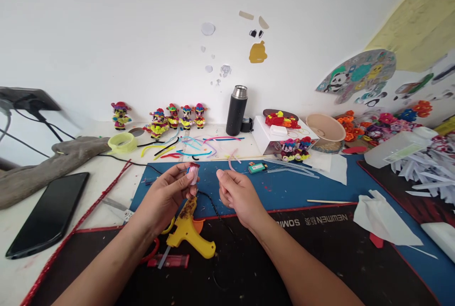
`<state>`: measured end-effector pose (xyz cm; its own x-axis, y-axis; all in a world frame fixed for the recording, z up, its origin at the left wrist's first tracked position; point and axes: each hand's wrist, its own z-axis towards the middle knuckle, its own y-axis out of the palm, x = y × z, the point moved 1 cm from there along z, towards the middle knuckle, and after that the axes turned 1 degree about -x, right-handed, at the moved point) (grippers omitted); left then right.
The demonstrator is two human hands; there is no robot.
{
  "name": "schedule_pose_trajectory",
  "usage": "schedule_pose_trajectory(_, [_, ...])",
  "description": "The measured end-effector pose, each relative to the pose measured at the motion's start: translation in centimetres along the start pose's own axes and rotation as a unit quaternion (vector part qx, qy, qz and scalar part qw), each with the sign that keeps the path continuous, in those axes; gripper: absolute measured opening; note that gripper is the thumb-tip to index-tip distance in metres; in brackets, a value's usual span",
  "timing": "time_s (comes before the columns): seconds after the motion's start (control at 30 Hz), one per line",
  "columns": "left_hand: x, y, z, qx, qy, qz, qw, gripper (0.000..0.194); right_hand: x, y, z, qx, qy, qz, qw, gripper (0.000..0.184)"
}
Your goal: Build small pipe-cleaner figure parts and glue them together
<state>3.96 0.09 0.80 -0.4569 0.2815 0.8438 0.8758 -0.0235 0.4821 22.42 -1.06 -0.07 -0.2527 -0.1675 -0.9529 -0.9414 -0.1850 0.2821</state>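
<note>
My left hand [172, 185] pinches a small pale-pink piece [193, 174] with a dark red top and a bit of blue at its side, perhaps a fuzzy doll head. Its lower part is hidden by my fingers. To the right, my right hand [240, 194] is closed, thumb pressed on the curled fingers; whatever it grips, if anything, cannot be made out. Below my left hand lies a yellow glue gun [190, 232] with a glue stick in its back end. A red lighter-like object [177, 261] lies under it, and red-handled scissors [152, 251] show partly beside my left forearm.
Several fuzzy figures [172, 116] stand by the wall, with pipe cleaners [195, 147] in front. A black thermos [237, 112], a white box [263, 138] and a round bowl [325, 128] stand behind. At left lie a phone [50, 213] and a branch [78, 149]; tissue [384, 218] lies right.
</note>
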Motion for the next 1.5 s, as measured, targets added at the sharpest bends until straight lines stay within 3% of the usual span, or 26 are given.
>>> schedule_pose_trajectory(0.17, [-0.09, 0.01, -0.01, -0.012, 0.01, 0.013, 1.0, 0.045, 0.39, 0.26, 0.0, -0.042, 0.03, -0.012, 0.999, 0.049])
schedule_pose_trajectory(0.4, [-0.15, -0.06, -0.05, -0.015, 0.014, 0.023, 1.0, 0.045, 0.2, 0.21, -0.01, -0.035, 0.017, -0.009, 0.999, 0.042])
schedule_pose_trajectory(0.7, [-0.35, -0.21, -0.16, -0.028, 0.023, 0.044, 0.998, 0.043, 0.05, 0.44, -0.3, -0.058, -0.01, -0.026, 0.998, 0.045])
schedule_pose_trajectory(0.9, [-0.44, -0.23, -0.28, -0.033, 0.017, 0.058, 0.998, 0.042, 0.07, 0.38, -0.18, -0.001, -0.019, -0.013, 1.0, 0.055])
schedule_pose_trajectory(1.17, [-0.35, 0.13, -0.34, -0.027, 0.021, 0.071, 0.997, 0.048, 0.6, 0.23, 0.07, -0.053, 0.024, -0.013, 0.998, 0.05])
schedule_pose_trajectory(1.5, [-0.12, 0.48, -0.54, -0.022, 0.031, 0.102, 0.994, 0.054, 0.81, -0.1, 0.28, -0.054, 0.027, -0.038, 0.997, 0.043])
